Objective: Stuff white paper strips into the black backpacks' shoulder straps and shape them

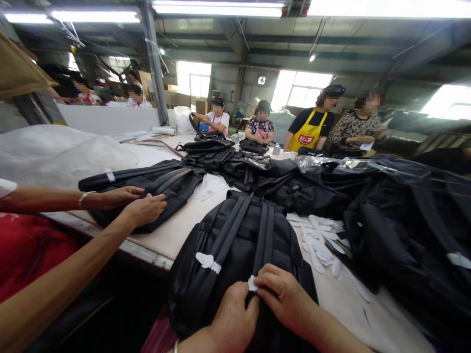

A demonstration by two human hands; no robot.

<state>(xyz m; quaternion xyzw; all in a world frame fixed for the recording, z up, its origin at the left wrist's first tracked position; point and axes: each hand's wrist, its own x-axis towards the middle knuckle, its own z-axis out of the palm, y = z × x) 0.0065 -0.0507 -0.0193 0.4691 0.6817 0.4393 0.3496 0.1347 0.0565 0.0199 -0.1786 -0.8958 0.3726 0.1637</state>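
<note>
A black backpack (245, 240) lies before me on the table, its two shoulder straps facing up. A white strip (252, 283) pokes out between my fingertips at the lower part of the right-hand strap. My right hand (285, 299) pinches this strip from the right. From the left, my left hand (235, 314) is closed against it, thumb and forefinger at its edge; part of the strip is hidden by the fingers. Another white strip (208, 262) is wrapped around the left-hand strap, its rounded end sticking out.
Loose white strips (320, 240) lie to the right of the backpack. A heap of black bags (290, 184) runs along the table behind. At left, a co-worker's hands (145, 211) work on another black backpack (176, 191). Several people stand or sit across the table.
</note>
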